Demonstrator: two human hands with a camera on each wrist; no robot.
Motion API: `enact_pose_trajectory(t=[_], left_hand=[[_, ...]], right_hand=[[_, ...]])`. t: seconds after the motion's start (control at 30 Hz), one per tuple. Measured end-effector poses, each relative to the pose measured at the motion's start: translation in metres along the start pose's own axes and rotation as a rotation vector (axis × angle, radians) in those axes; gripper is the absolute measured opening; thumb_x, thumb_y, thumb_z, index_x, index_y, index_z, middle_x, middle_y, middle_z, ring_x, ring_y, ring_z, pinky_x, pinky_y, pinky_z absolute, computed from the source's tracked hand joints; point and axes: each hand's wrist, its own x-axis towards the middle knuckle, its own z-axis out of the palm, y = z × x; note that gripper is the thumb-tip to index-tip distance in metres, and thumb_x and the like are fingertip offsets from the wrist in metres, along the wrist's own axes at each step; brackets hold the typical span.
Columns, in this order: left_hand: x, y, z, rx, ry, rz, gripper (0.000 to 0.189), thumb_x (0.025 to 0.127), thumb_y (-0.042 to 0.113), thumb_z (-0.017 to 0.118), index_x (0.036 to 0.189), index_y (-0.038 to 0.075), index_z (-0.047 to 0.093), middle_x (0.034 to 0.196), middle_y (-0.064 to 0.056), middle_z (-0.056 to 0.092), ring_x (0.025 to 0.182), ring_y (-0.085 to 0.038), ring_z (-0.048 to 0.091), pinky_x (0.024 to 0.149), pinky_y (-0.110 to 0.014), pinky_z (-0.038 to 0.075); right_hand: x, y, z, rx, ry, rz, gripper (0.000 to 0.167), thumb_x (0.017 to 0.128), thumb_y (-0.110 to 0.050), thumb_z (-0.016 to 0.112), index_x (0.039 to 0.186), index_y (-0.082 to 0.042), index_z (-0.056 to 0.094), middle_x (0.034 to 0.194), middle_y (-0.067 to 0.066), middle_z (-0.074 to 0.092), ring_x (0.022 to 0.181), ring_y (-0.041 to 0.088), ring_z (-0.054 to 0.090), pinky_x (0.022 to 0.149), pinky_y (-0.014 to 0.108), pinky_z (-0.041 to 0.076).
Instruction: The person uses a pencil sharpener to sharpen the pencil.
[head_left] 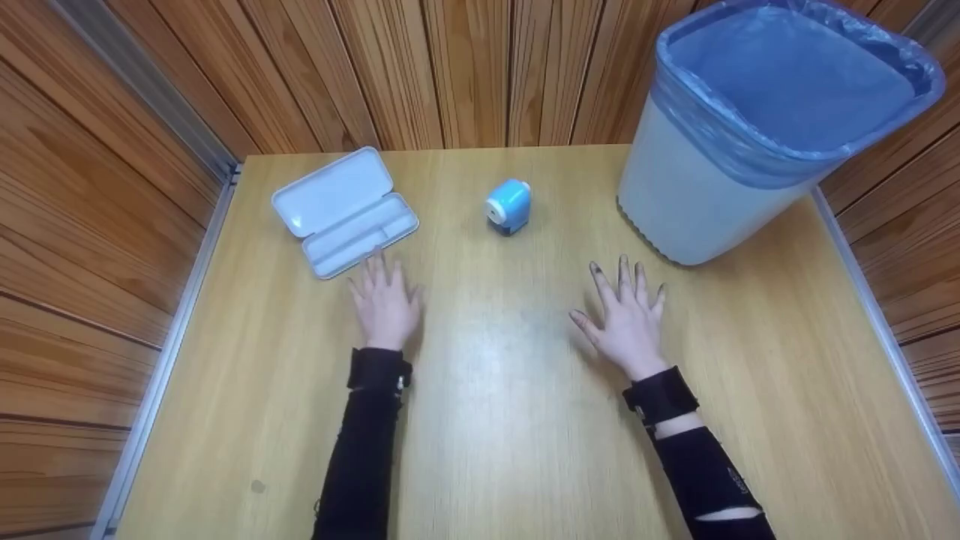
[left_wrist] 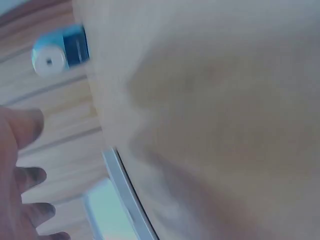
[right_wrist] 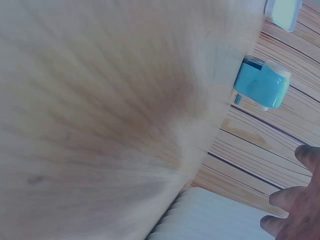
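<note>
Before wooden walls (head_left: 469, 75), my left hand (head_left: 386, 307) and right hand (head_left: 628, 330) hold nothing, their fingers apart. The open case (head_left: 341, 196) lies near the left one; the blue sharpener (head_left: 511, 206) stands farther, between (perhaps so that either may reach).

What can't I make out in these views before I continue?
Floor of the tall white bin, head view: hidden by its blue plastic liner.
Underside of the open, pale, oblong pencil case, head view: hidden by the case itself.
Inside of the hole in the blue-and-white boxy pencil sharpener, left wrist view: too small and dark.
Pale marking on the black right sleeve, head view: too small to read.
</note>
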Motion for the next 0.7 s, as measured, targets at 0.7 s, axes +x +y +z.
enact_pose_trajectory(t=[0.7], left_hand=[[0.038,-0.066,-0.013,0.017,-0.164,-0.17,0.043,0.102,0.009,0.036,0.142,-0.006,0.043,0.143,-0.027,0.049,0.134,-0.046,0.041,0.112,-0.053,0.038]], right_hand=[[-0.008,-0.001,0.005,0.053,0.0,-0.028,0.076,0.091,-0.049,0.064,0.154,-0.018,0.035,0.163,0.024,0.023,0.15,0.047,0.02,0.116,0.075,0.004]])
